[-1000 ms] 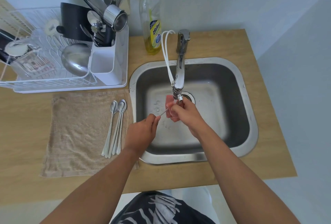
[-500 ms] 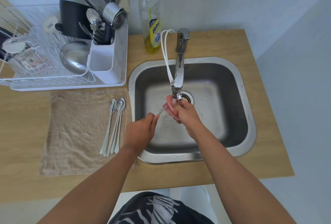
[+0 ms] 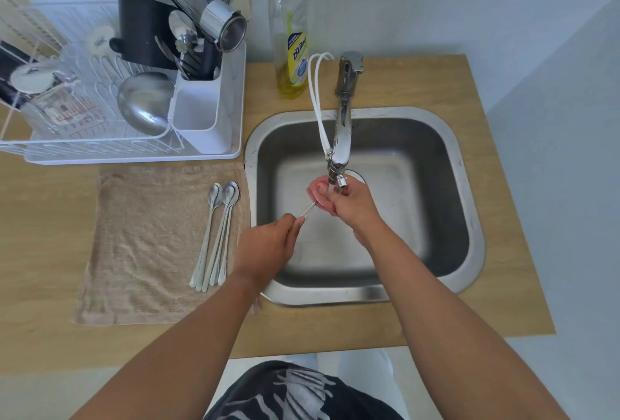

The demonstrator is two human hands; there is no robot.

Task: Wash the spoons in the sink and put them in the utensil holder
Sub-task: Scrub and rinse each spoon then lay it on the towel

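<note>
scrubbing one spoon under the tap, three more waiting on the towel

the left hand (image 3: 268, 245) pinches the spoon (image 3: 308, 210) by its handle tip so the bowel end reaches the right hand (image 3: 349, 200), whose fingers curl round a pink sponge (image 3: 315, 190) beneath the faucet (image 3: 342, 138) (bowl hidden); its long axis runs up-right over the sink (image 3: 469, 218), while the other spoons (image 3: 218, 235) lie bowls away on the towel (image 3: 141, 245).

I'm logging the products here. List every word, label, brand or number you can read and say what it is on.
Dish soap bottle: its yellow and blue label carries large lettering, too blurred to read.
Measuring jug in the dish rack: red scale marks and figures, too small to read.
Round white object in the rack: small dark print, unreadable.
Nothing else bears text.
</note>
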